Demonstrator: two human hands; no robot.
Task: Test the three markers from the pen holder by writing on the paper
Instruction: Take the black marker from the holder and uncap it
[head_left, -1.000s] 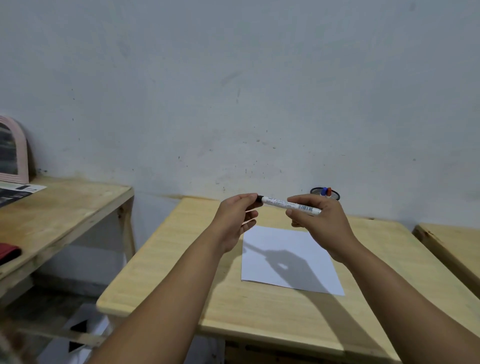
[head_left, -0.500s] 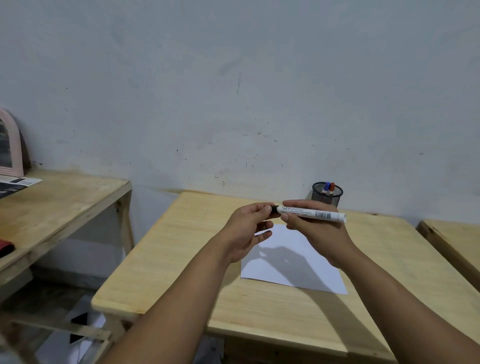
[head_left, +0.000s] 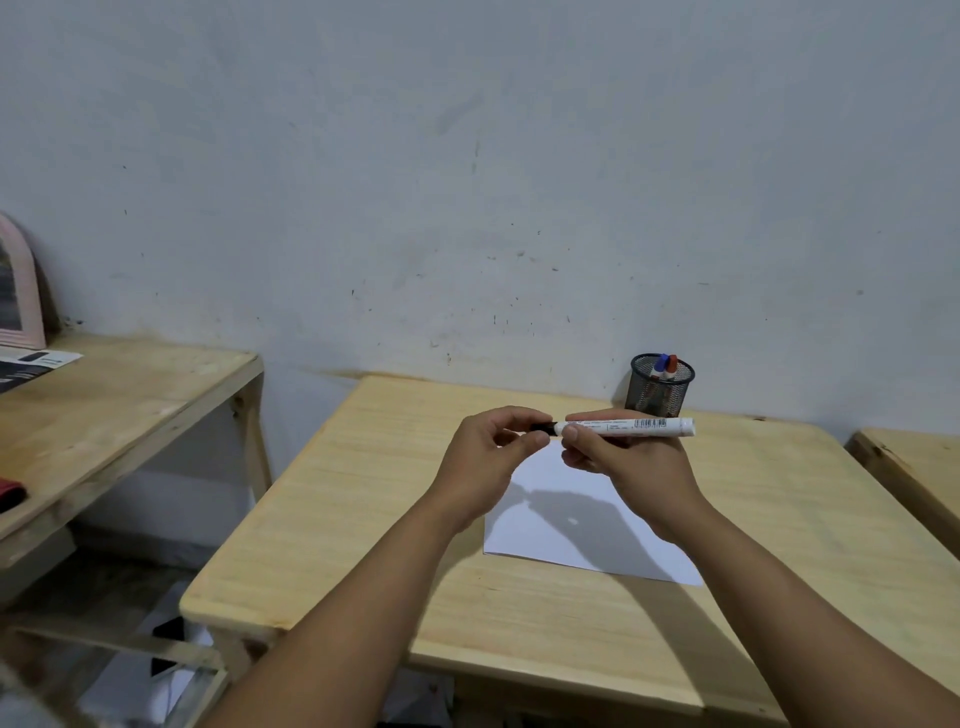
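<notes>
I hold a white marker (head_left: 631, 426) level in the air above the wooden table (head_left: 363, 499). My right hand (head_left: 623, 462) grips its barrel. My left hand (head_left: 493, 457) pinches the black cap (head_left: 543, 428) at the marker's left end. Below my hands a blank white sheet of paper (head_left: 571, 535) lies flat on the table. A black mesh pen holder (head_left: 658, 387) stands at the back by the wall, with a blue-capped marker (head_left: 661, 364) and a red-capped marker (head_left: 672, 365) upright inside it.
A second wooden table (head_left: 119, 400) stands to the left with a pink-framed mirror (head_left: 18, 291), a leaflet (head_left: 31, 361) and a red object (head_left: 10, 491). Another table's corner (head_left: 909, 462) shows at the right. A grey wall rises behind.
The view has tilted down, so the pen holder now shows fully. Both hands have stayed on the marker and lowered slightly toward the paper, with the barrel sticking out further right.
</notes>
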